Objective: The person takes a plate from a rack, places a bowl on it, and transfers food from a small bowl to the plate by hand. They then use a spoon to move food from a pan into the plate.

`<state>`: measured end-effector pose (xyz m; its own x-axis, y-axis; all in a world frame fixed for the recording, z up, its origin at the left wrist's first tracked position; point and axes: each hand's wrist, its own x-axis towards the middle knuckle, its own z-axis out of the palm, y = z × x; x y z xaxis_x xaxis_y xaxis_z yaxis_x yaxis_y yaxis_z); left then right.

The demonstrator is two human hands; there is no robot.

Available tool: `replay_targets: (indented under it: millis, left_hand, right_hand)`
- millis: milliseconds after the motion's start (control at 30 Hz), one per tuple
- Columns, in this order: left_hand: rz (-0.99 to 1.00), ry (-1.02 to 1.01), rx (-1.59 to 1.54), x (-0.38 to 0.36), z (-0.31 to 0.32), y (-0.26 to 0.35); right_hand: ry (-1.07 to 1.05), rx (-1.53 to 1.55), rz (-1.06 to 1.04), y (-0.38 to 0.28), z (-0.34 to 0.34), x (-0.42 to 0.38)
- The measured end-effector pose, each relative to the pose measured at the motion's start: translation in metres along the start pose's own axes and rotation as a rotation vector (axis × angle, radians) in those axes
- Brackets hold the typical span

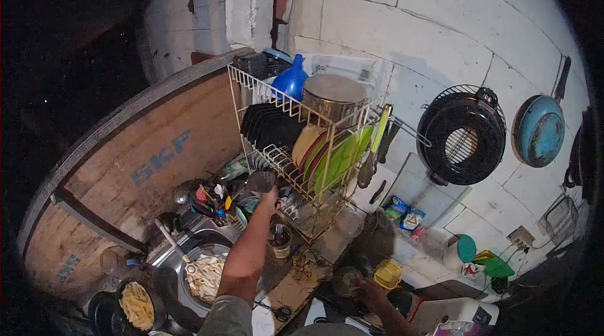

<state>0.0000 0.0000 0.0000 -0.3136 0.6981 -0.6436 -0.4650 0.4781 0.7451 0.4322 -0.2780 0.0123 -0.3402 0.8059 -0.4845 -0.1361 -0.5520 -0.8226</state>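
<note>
My left hand [269, 199] reaches up to the lower part of the white wire dish rack [327, 141]. Its fingers seem closed around a dark, cup-like vessel [260, 180], whose exact kind is hard to make out. Low on the right, my right hand [370, 292] is at the side of a round, greenish, see-through vessel [346, 280] and appears to grip it. Close to that hand lies a yellow plastic container [387, 274]. Green plates [343, 156], black plates [269, 125], a steel pot [335, 98] and a blue funnel [290, 80] sit in the rack.
A colander of pale sliced food [206, 273] stands in the steel sink [170, 276]. Cut potato-like strips [138, 306] fill a dark pot at lower left. A cup of forks [279, 245] stands below the rack. Pans [462, 138] hang on the tiled wall.
</note>
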Motion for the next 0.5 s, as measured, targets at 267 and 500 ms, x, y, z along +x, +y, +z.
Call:
replay_targets:
  millis: [267,500]
  left_hand:
    - [0.564,-0.149,0.502,-0.203,-0.020,-0.007]
    - [1.494,0.041,0.567,-0.197,0.030,0.101]
  right_hand:
    - [0.026,0.217,-0.031,0.002,-0.013,-0.020]
    - [0.071,-0.068,-0.184,0.016,-0.038,-0.014]
